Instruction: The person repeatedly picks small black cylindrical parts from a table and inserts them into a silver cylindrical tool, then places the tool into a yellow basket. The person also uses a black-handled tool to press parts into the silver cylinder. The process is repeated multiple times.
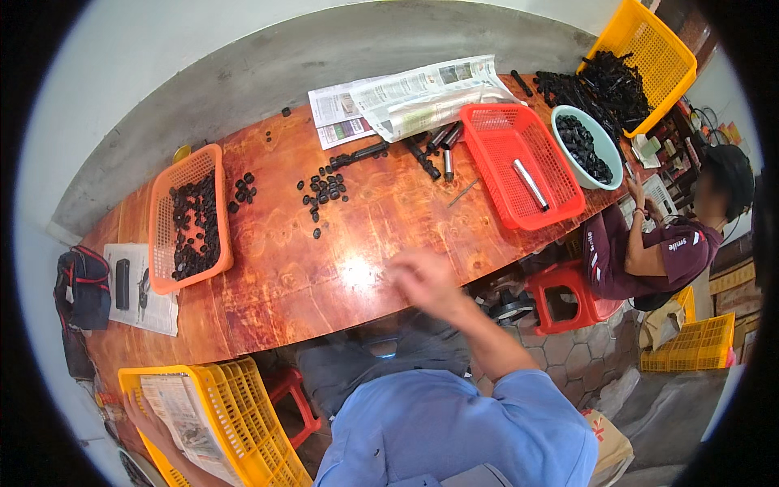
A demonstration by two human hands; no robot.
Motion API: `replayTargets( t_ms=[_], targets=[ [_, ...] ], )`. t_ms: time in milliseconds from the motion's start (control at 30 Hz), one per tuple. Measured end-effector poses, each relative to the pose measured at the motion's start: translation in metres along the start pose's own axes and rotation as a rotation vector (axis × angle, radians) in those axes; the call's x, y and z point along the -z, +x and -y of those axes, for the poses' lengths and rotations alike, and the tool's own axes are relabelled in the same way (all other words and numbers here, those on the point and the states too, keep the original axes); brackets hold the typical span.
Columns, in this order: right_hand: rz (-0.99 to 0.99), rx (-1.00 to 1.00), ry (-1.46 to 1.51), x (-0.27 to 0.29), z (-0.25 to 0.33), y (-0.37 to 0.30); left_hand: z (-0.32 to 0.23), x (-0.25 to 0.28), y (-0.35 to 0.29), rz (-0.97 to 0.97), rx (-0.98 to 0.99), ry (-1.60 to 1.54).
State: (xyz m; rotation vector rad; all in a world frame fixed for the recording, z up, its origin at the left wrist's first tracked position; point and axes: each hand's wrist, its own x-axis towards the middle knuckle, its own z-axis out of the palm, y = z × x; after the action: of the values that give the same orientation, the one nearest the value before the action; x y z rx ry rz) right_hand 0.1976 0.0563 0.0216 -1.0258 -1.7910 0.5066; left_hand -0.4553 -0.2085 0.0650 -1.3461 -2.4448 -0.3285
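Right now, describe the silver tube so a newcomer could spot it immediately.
On the long reddish-brown wooden table, look toward the right for the red plastic basket, just left of the pale blue bowl. The silver tube lies slanted on the basket's floor. Unlike the cylinders grouped on the tabletop beside the basket, it lies alone inside it.

The person wears a mid-blue shirt (454, 414) with soft creases across the fabric. 1 short sleeve (529, 399) shows clearly, loose, ending above the elbow. Seams outline a pocket-like patch (363, 456) on the shirt, and a greyer blue fold (475, 475) shows lowest. The trousers (434, 347) are dark grey. The 2 hands, left hand (148, 418) and blurred right hand (423, 280), are bare.
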Motion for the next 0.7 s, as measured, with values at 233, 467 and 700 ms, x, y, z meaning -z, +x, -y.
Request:
replayTargets(
  t_ms=[233,467,700],
  targets=[
    [-0.206,-0.206,-0.759,0.183,-0.079,0.052,-0.203,0.056,0.033,0.054,-0.311,-0.271],
    [0.241,-0.909,-1.136,0.242,-0.152,0.054,-0.371,0.010,0.024,0.153,-0.528,-0.633],
    [0.307,-0.886,-1.155,0.231,-0.158,0.068,-0.473,-0.072,-0.055,0.371,-0.554,-1.143]
  ],
)
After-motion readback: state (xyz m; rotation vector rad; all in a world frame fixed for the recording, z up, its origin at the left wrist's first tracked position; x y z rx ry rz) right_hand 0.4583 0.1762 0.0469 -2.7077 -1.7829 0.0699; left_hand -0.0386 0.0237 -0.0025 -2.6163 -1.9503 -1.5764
